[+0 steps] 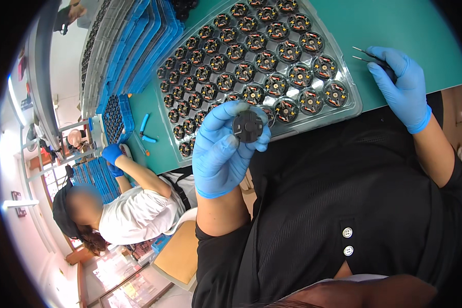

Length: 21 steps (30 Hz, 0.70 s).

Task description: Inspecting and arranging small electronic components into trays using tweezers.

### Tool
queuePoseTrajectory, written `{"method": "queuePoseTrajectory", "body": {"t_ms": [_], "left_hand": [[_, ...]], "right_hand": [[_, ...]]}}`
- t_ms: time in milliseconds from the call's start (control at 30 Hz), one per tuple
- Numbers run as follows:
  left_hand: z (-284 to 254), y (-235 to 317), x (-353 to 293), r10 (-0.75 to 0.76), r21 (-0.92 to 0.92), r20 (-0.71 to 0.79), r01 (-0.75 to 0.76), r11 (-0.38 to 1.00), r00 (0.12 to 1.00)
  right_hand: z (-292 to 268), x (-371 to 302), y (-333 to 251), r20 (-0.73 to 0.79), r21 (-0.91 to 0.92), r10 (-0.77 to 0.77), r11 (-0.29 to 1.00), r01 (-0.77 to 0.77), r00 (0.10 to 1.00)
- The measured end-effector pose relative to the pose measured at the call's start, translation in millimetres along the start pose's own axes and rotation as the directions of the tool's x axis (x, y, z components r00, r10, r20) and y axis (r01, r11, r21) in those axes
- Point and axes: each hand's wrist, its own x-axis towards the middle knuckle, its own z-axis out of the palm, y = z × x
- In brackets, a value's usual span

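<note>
In my gloved left hand (pixel 218 149) is a round black plastic part (pixel 248 127), pinched at its rim between thumb and fingers, with a flat, ridged face showing. Just beyond it lies a clear plastic tray (pixel 351 92) holding rows of round black motor-like parts with red, yellow and copper-coloured pieces inside. To the right of the tray, my gloved right hand (pixel 403 84) is closed around a pair of tweezers (pixel 377 60). The two tweezer tips stand apart, pointing left over the green table, and nothing is between them.
The green tabletop (pixel 410 25) runs under the tray. Tall stacks of blue and clear trays (pixel 133 46) stand at the far left. Blue-handled pliers (pixel 146 128) lie near a blue tray of dark parts (pixel 114 118). A co-worker in a white shirt (pixel 138 218) works at the left.
</note>
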Motion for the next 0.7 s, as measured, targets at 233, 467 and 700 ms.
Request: {"method": "queuePoseTrajectory", "body": {"t_ms": [233, 467, 700], "left_hand": [[-3.3, 8.5, 4.5, -0.059, 0.026, -0.059, 0.061, 0.998, 0.997], [2.5, 13.7, 10.7, -0.09, 0.047, -0.132, 0.096, 0.994, 0.987], [21.0, 7.1, 14.9, 0.034, 0.522, -0.221, 0.088, 0.848, 0.975]], "right_hand": [[0.9, -1.6, 3.7, -0.029, 0.045, -0.024, 0.999, 0.025, 0.999], [-0.3, -1.3, 3.6, -0.002, 0.029, -0.021, 0.999, 0.021, 1.0], [-0.5, -1.6, 2.4, 0.003, 0.013, -0.005, 1.0, 0.005, 1.0]]}}
